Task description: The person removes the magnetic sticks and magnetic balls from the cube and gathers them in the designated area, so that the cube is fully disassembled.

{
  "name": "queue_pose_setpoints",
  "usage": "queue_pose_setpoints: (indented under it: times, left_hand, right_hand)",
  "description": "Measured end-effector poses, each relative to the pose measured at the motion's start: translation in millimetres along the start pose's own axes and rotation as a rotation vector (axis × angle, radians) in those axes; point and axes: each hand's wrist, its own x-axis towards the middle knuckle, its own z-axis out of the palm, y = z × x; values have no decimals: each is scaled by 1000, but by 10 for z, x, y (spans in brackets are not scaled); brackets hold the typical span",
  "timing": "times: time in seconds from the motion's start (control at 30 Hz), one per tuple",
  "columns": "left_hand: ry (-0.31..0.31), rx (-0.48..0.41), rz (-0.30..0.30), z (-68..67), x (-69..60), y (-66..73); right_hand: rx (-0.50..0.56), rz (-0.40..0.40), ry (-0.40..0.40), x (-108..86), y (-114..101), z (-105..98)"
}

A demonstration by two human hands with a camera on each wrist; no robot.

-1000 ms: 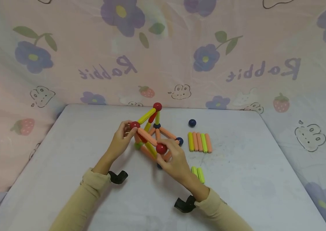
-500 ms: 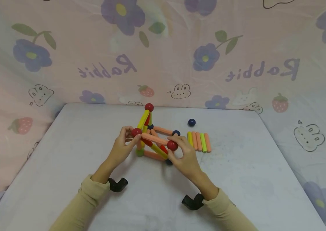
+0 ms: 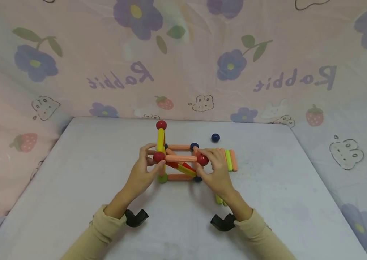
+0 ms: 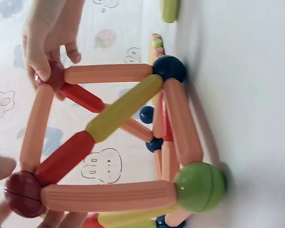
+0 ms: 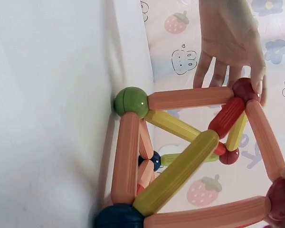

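Note:
A box-like frame of sticks and balls, apparently a magnetic building set, stands on the table between both hands. My left hand pinches the upper left red ball. Opposite it, my right hand holds the upper right red ball. An orange stick spans these two balls. Below are a green ball and a dark blue ball, joined by another orange stick. A red-and-yellow diagonal crosses the front face. At the back rises a third red ball.
A loose dark blue ball lies behind and right of the frame. Several loose sticks lie in a row beside the right hand, partly covered by it. More yellow-green sticks show under the right wrist. A patterned cloth hangs behind the table.
The frame has turned so its front face now lies squarely toward me. The right hand has moved right with its red ball; the left hand has come slightly nearer, still holding its ball.

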Motion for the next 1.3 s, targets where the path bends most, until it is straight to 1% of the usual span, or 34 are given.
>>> queue_pose_setpoints:
  times: [0.1,0.17,0.3,0.5,0.67,0.87,1.13,1.3]
  left_hand:
    - [-23,68,54,5,5,38]
    - [-39,100,68,12,21,48]
    - [-56,135,59,39,62,54]
    - [-69,184,42,46,58,72]
    - [-78,149,32,69,54,74]
    - [-51,131,50,75,52,76]
    - [-47,118,64,81,56,69]
    - [-39,100,74,95,53,44]
  right_hand:
    - [-28,3,-7,25,21,9]
    - [-28,7,-22,40,37,9]
    - [-10,10,-40,63,58,-16]
    - [10,-18,-40,87,71,0]
    - [6,-27,-22,102,102,13]
    - [-13,-28,13,143,127,11]
    - [-29,-9,30,155,120,-3]
    - [-21,26,22,141,111,-13]
